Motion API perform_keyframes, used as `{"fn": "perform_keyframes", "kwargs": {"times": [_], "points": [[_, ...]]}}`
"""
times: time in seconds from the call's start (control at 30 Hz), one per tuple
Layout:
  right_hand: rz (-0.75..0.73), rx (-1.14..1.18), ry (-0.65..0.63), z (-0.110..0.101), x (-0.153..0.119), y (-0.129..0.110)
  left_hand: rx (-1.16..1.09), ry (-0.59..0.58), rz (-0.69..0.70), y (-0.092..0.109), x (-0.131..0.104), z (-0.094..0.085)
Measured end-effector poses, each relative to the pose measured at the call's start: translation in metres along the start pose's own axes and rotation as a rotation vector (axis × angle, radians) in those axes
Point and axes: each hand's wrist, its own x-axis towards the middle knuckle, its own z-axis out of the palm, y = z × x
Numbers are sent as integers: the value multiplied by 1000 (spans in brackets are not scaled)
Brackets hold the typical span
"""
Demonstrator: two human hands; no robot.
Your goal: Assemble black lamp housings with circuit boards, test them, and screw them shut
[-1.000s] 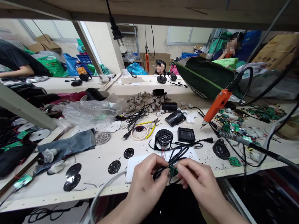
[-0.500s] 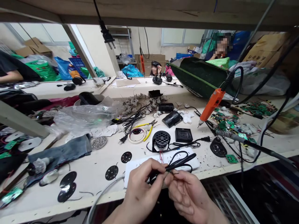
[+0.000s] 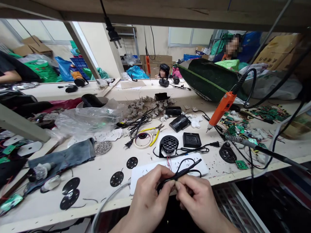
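Observation:
A folded bundle of black power cable (image 3: pixel 188 169) is pinched in both hands at the bench's front edge. My left hand (image 3: pixel 152 191) is closed round its near part, thumb against fingers. My right hand (image 3: pixel 196 194) grips the same cable just beside the left thumb, fingers curled. Under the cable lies a white board (image 3: pixel 143 171) scattered with small dark bits. Right behind it stands a round black lamp head (image 3: pixel 168 144) with a honeycomb face, thin red wires running from it toward the hands. A square black housing (image 3: pixel 191 139) sits to its right.
An orange electric screwdriver (image 3: pixel 222 108) hangs at the right, above green circuit boards (image 3: pixel 240 165). Yellow-handled pliers (image 3: pixel 155 136) lie by a tape roll (image 3: pixel 143 140). A soldering iron (image 3: pixel 267 152) juts in from the right. Clear plastic bags (image 3: pixel 89 119) and black discs (image 3: pixel 116 179) are on the left.
My right hand has turned over and its fingers have closed in on the cable, close against the left hand. The cable's loops are drawn tighter together.

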Motion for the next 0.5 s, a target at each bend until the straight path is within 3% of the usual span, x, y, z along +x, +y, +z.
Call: {"fn": "perform_keyframes", "kwargs": {"times": [0.07, 0.17, 0.33, 0.5], "points": [[-300, -258, 68, -5, 0, 1, -27, -7, -9, 1, 1, 0], [-539, -470, 92, -9, 1, 4, -73, -18, -42, 3, 3, 0], [-687, -650, 29, -12, 3, 9, -209, -35, -131, 5, 4, 1], [-810, -836, -55, -17, 5, 11, -373, -73, -325, 5, 6, 5]]}}
